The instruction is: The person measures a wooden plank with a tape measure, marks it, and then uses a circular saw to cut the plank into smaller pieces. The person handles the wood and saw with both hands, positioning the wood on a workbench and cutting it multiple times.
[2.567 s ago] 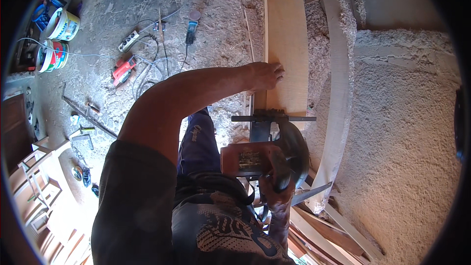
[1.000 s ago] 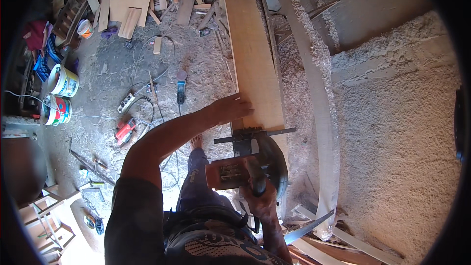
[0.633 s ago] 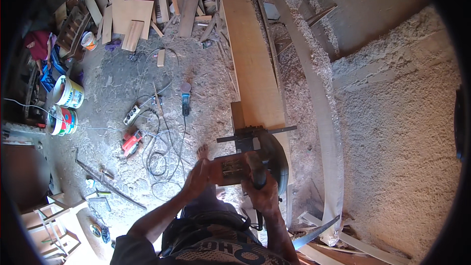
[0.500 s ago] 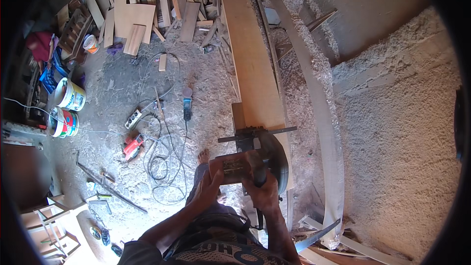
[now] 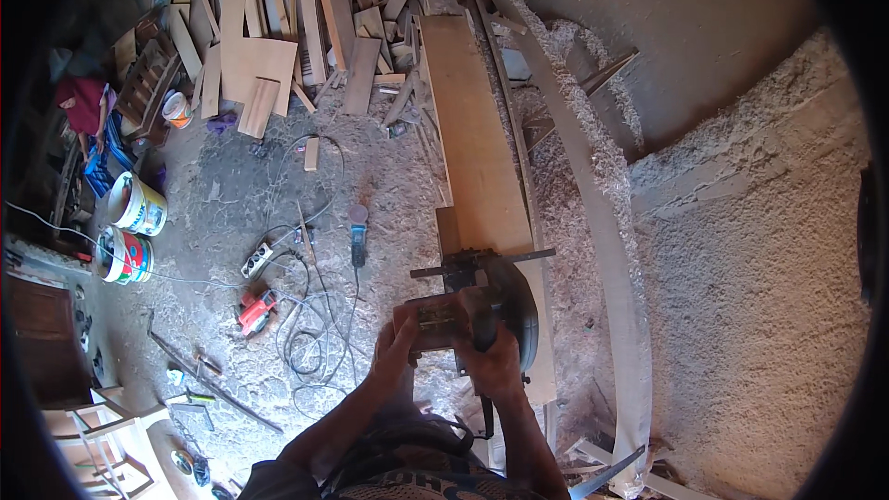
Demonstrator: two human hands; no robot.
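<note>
The saw, a hand-held circular one with a dark round guard, sits on the near end of a long plank, and both hands are on it. The left hand wraps the left side of the saw's body, fingers curled shut around it. The right hand closes tight on the rear handle, just behind the guard. A dark bar crosses the plank just ahead of the saw.

To the right of the plank runs a long curved board thick with sawdust, and past that a wide bed of shavings. Left of the plank, on the dusty floor, lie a blue tool, loops of cable, a white power strip and a red tool. Further left stand two paint buckets. Beyond the plank's far end, offcuts are stacked in a loose heap on the floor.
</note>
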